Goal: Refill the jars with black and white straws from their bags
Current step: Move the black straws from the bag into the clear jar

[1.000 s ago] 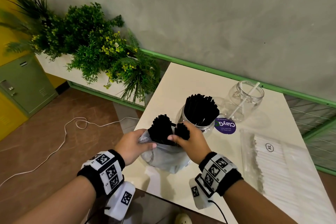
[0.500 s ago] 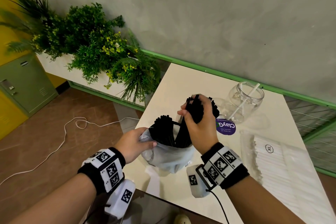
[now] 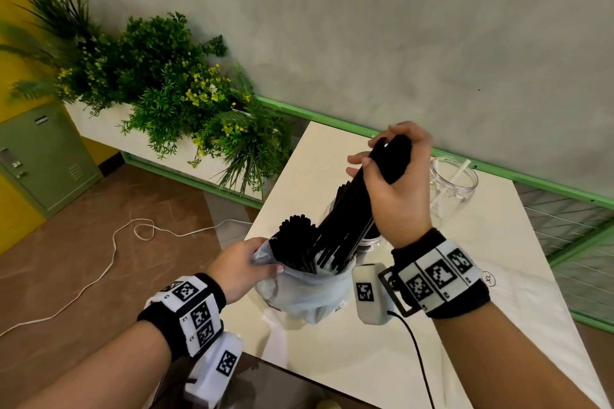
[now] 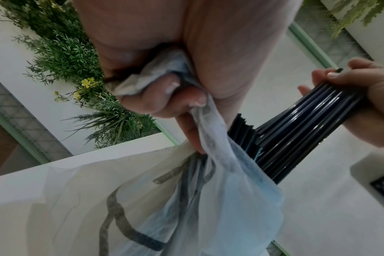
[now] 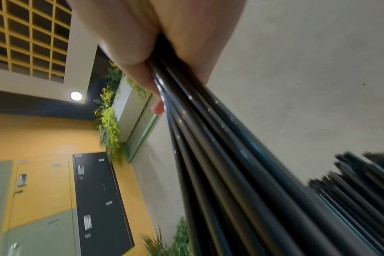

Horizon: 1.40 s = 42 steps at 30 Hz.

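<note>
My right hand grips a bundle of black straws by its upper end, lifted high, its lower ends still at the mouth of a thin translucent bag. My left hand pinches the bag's rim. More black straws stand in the bag. The jar of black straws is mostly hidden behind my right hand and the bundle. A clear jar with one white straw stands at the back right. In the right wrist view the bundle runs down from my fingers.
The white table holds a flat pack of white straws at the right. A planter with green foliage stands left of the table. A white cable lies on the brown floor, and a green locker is far left.
My right hand took hold of a bundle of black straws in the bag and drew it up and to the back right. My left hand kept hold of the bag's rim.
</note>
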Motion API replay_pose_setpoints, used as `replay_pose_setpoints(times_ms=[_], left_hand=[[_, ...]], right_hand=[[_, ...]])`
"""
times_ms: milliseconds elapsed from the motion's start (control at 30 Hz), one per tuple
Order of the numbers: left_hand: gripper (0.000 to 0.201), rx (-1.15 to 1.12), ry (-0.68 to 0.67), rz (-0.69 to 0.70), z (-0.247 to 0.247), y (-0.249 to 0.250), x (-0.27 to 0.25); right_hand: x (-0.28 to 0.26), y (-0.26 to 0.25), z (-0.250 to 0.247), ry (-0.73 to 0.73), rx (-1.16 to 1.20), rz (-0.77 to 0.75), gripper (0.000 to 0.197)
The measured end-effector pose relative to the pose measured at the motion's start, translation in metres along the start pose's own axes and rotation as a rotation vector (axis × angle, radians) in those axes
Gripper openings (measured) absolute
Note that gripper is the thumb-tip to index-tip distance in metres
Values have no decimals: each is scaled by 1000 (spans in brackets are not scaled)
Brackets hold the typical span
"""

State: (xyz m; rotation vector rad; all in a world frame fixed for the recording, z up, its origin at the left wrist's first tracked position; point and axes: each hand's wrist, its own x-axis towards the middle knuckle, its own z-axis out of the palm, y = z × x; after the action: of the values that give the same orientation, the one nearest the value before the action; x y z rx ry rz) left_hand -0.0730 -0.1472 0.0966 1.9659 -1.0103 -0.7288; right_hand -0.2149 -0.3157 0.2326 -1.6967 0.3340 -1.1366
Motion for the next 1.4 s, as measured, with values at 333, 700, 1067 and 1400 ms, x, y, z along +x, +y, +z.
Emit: replay_pose_setpoints(times_ms=[333, 700, 1067, 1400], left_hand=[[24, -7, 7, 19, 0, 3, 1], [45, -23, -10, -4, -3, 0, -1], [39, 15, -5, -9, -5, 1, 1], [41, 37, -22, -18, -6, 0, 3]], right_hand=[[37, -25, -32, 196, -6, -172, 49], [13, 19, -31, 285, -127, -209, 51], [9, 15, -37, 180, -180, -301, 56], [21, 52, -26, 150, -324, -240, 67]])
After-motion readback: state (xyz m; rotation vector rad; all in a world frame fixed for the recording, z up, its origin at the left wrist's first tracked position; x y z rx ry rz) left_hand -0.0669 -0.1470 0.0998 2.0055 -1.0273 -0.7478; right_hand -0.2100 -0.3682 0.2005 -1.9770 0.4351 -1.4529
